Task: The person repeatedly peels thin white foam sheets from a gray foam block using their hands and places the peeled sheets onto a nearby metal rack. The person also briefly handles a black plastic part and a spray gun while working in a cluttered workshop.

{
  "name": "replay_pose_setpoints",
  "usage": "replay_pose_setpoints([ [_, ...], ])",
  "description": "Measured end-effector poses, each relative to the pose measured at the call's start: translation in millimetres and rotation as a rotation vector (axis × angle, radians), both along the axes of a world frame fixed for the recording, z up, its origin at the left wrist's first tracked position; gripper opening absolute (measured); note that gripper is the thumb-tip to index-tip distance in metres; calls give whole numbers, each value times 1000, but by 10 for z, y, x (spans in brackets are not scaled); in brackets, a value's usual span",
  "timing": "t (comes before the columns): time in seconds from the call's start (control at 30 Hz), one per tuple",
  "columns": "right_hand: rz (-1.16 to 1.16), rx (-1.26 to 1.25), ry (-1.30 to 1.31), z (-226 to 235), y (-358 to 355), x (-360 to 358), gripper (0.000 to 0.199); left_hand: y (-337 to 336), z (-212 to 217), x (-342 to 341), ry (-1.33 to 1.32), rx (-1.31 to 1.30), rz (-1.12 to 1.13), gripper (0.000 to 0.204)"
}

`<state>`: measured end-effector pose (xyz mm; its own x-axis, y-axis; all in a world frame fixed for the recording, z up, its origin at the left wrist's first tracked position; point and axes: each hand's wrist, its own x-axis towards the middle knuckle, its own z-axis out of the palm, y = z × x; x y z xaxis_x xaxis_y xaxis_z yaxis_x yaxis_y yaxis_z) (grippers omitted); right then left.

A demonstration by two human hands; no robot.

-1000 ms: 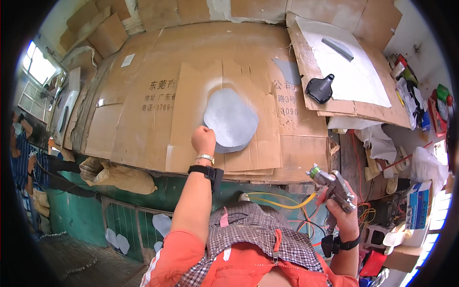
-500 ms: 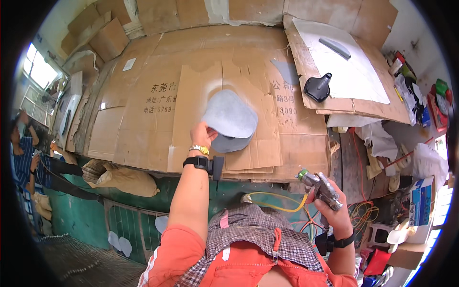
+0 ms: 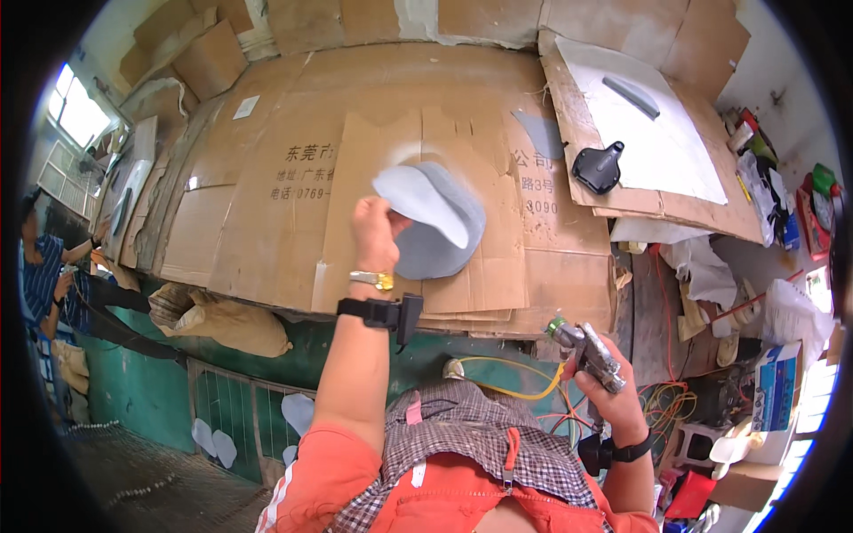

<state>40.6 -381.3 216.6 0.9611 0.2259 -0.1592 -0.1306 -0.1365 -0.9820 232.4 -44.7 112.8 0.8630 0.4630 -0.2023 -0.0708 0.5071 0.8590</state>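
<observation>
My left hand (image 3: 375, 233) pinches the near edge of a pale grey shoe-sole-shaped sheet (image 3: 425, 198) and holds it lifted and tilted above the cardboard-covered table (image 3: 267, 204). Under the sheet, a darker grey sprayed patch (image 3: 444, 249) marks the cardboard. My right hand (image 3: 613, 395) hangs lower, off the table's front edge, closed around a metal spray gun (image 3: 586, 348) with a green-tipped nozzle; a yellow hose (image 3: 520, 377) runs from it.
A white board (image 3: 649, 142) at the back right carries a black sole-shaped piece (image 3: 597, 167) and a grey strip (image 3: 631, 96). Another person (image 3: 44, 266) sits at the far left. Cluttered bottles, bags and cables fill the right side. Pale sole cutouts (image 3: 298, 413) lie below the table.
My left hand has lifted the grey sheet off the sprayed patch and tilted it up. My right hand with the spray gun has dropped lower and drawn back from the table.
</observation>
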Motion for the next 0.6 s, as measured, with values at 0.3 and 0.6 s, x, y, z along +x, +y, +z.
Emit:
replay_pose_setpoints([
  [0.3,98,32,16,220,6,0,54,1280,440,-704,-305,-65,197,15],
  [0.6,58,-82,37,523,-60,-226,56,2024,-83,-1744,-183,-324,342,33],
])
